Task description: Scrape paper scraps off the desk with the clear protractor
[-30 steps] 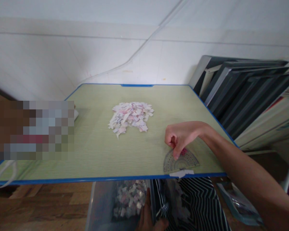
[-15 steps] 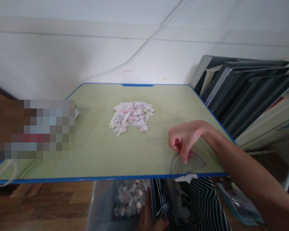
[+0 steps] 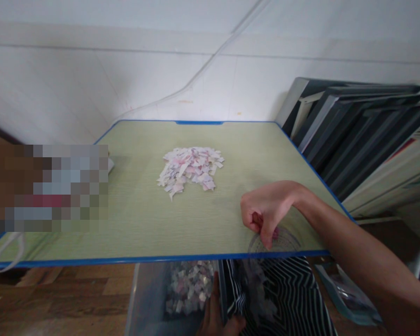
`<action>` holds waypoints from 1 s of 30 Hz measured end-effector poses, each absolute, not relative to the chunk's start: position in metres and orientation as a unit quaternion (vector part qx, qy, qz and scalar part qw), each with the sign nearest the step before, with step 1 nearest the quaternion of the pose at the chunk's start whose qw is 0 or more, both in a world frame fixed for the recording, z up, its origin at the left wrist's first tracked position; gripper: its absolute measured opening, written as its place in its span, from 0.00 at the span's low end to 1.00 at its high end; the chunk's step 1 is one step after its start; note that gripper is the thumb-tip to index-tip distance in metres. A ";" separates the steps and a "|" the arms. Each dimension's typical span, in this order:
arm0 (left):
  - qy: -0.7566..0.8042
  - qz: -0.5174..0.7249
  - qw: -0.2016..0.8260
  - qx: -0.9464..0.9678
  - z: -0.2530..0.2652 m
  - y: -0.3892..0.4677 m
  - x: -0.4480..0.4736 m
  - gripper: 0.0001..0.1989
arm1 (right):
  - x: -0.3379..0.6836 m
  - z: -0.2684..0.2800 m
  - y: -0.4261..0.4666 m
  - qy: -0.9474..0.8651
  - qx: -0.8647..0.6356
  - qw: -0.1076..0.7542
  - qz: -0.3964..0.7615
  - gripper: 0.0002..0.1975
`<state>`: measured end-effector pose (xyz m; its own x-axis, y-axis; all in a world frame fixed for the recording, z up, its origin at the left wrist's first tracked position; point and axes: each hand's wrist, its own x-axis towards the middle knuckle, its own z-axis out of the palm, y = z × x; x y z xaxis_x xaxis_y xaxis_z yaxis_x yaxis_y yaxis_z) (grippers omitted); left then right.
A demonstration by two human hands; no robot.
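One protractor [image 3: 286,242] nearer the blue table edge [image 3: 143,257] than before

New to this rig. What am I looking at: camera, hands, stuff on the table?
There is no machine: these are a person's two bare hands. One camera, worn on the head, looks forward and down, so every picture shares that viewpoint.

On the green, blue-edged table lies a pile of torn paper pieces. Near the front edge, the right hand holds a clear protractor at a pinkish spot, partly hidden by the fingers.

Below the edge, the left hand has its fingers and thumb around the side wall of a clear bin with small pieces inside; striped fabric is beside it. A pixelated block hides whatever is at the far left.
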<state>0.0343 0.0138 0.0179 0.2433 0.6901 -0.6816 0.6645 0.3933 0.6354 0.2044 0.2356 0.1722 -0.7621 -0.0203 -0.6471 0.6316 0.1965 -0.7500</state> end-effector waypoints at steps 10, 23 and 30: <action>0.615 0.014 0.554 0.560 0.020 0.012 0.033 0.40 | 0.251 0.184 0.279 0.775 0.408 -0.023 -0.482 0.13; 0.619 0.035 0.568 0.542 0.011 0.013 0.033 0.39 | 0.178 0.162 0.229 0.756 0.403 -0.036 -0.514 0.14; 0.600 0.045 0.566 0.564 0.017 0.017 0.035 0.36 | 0.145 0.155 0.194 0.854 0.354 -0.116 -0.364 0.10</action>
<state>0.0345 0.0165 0.0172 0.2755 0.7273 -0.6286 0.6259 0.3606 0.6915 0.1453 0.1944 0.1552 -0.7229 0.6884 -0.0595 0.5198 0.4851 -0.7032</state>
